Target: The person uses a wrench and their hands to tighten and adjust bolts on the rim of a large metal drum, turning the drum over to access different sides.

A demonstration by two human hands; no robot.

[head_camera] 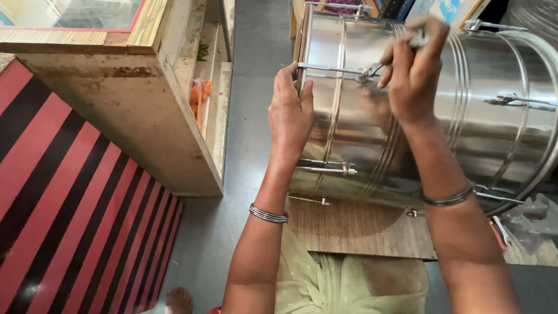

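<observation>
Steel drum (465,116), wooden cabinet (133,110) beside, striped mat (70,197)

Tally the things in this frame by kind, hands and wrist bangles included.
Hands: 2, left hand on the drum's rim, right hand pinching a small tool
Steel drum: 1
Bangle sets: 2, left wrist, right wrist
Wooden cabinet: 1
Striped red and black mat: 1
Wooden board: 1
Total: 8
</observation>
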